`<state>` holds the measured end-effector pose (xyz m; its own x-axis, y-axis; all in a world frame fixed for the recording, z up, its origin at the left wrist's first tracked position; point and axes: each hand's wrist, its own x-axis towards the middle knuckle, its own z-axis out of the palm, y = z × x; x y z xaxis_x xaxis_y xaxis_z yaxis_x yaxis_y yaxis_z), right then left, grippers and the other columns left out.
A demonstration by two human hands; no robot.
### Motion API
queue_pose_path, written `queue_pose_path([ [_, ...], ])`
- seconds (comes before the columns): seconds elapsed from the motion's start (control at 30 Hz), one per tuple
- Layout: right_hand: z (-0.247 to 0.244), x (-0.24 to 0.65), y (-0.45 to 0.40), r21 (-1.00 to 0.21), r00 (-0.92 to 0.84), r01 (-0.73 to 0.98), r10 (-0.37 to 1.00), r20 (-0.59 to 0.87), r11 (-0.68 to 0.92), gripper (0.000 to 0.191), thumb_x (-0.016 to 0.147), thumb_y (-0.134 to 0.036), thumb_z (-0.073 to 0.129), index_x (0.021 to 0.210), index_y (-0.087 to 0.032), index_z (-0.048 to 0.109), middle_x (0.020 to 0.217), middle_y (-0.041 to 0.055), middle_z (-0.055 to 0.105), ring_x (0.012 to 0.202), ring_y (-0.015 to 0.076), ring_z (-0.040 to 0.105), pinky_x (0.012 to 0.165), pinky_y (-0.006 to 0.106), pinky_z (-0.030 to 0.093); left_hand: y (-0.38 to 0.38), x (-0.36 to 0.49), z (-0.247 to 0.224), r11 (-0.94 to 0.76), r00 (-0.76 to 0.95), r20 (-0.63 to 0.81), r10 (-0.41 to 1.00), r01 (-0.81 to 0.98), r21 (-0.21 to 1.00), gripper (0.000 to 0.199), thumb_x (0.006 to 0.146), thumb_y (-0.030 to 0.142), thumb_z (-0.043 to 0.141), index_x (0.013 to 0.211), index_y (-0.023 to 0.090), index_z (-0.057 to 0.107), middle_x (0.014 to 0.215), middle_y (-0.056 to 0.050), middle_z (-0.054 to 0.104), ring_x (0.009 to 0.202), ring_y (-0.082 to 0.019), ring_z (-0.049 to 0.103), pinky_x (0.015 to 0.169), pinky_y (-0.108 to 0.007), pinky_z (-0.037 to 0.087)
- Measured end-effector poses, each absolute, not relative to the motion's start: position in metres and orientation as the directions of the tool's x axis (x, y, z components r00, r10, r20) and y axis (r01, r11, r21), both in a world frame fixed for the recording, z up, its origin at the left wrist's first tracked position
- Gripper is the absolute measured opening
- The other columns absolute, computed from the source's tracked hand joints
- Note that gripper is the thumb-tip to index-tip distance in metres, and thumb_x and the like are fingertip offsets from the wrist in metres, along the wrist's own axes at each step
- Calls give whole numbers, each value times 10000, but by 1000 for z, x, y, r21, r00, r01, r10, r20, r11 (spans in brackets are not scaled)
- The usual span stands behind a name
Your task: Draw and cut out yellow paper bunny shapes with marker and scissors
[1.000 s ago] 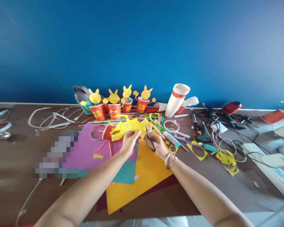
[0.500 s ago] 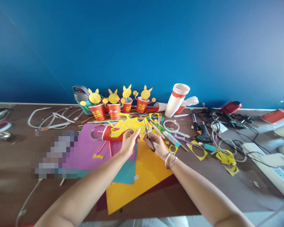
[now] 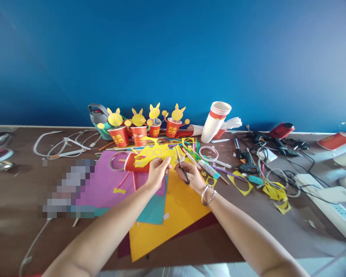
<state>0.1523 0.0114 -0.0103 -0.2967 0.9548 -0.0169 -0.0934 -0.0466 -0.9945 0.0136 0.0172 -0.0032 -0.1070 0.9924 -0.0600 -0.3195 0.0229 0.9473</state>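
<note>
In left grip (image 3: 158,171): yellow paper (image 3: 152,154), jagged-edged (circles outlined); right grip (image 3: 188,175) holds scissors (image 3: 183,172).

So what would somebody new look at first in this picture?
Probably the four pointy-eared yellow heads on red cups, by the blue wall. Then the tall, tilted stack of white cups to their right. In front, the left hand holds yellow paper and the right hand holds scissors.

From the wearer's head, the one view faces forward and down; the table (image 3: 23,192) spreads close below, left hand (image 3: 157,173) and right hand (image 3: 192,177) mid-frame; the wall (image 3: 161,50) stands farther off, filling the top.
</note>
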Motion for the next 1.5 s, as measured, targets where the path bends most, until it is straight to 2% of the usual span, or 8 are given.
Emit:
queue_pose_path([
  [0.37, -10, 152, 10, -993, -322, -99, 946, -31, -66, 218, 677, -340, 683, 729, -146, 596, 490, -71, 393, 401, 43, 305, 381, 190, 223, 19, 13, -7, 9, -144, -64, 988, -353, 935, 380, 670, 406, 714, 522, 169, 455, 447, 55, 488, 369, -33, 360, 392, -181, 232],
  [0.53, -9, 152, 10, -994, -329, -94, 944, -26, -60, 209, 681, -329, 680, 728, -141, 601, 487, -73, 391, 399, 40, 297, 381, 189, 214, 18, 14, -7, 12, -171, -77, 982, -356, 934, 376, 670, 432, 709, 569, 177, 451, 459, 75, 434, 400, -36, 344, 403, -180, 221],
  [0.7, -10, 152, 10, -995, -331, -82, 943, -28, -58, 239, 665, -356, 702, 726, -149, 602, 495, -67, 415, 404, 42, 318, 379, 186, 231, 15, 16, -2, -18, -178, -43, 983, -328, 945, 360, 705, 481, 667, 635, 186, 474, 479, 85, 402, 404, -41, 336, 407, -189, 221],
  [0.9, -11, 152, 10, -991, -321, -97, 946, -55, -90, 302, 665, -420, 717, 759, -157, 601, 467, -68, 416, 366, 54, 338, 349, 193, 234, 16, 15, -2, -46, -136, 8, 991, -283, 958, 363, 715, 473, 661, 612, 177, 480, 471, 64, 462, 381, -45, 342, 405, -205, 226],
  [1.0, -9, 152, 9, -991, -309, -90, 949, -68, -100, 333, 645, -436, 735, 773, -163, 595, 478, -57, 447, 377, 70, 383, 354, 199, 259, 16, 15, -4, -42, -110, 14, 994, -258, 965, 356, 716, 464, 663, 605, 169, 496, 451, 66, 438, 381, -44, 336, 403, -201, 225],
  [1.5, -10, 152, 9, -995, -345, -83, 938, -28, -60, 259, 679, -379, 695, 749, -143, 614, 506, -64, 408, 409, 43, 313, 386, 192, 226, 16, 15, -2, -46, -152, 6, 988, -262, 964, 352, 703, 455, 672, 613, 184, 465, 459, 80, 415, 380, -48, 357, 410, -197, 281],
])
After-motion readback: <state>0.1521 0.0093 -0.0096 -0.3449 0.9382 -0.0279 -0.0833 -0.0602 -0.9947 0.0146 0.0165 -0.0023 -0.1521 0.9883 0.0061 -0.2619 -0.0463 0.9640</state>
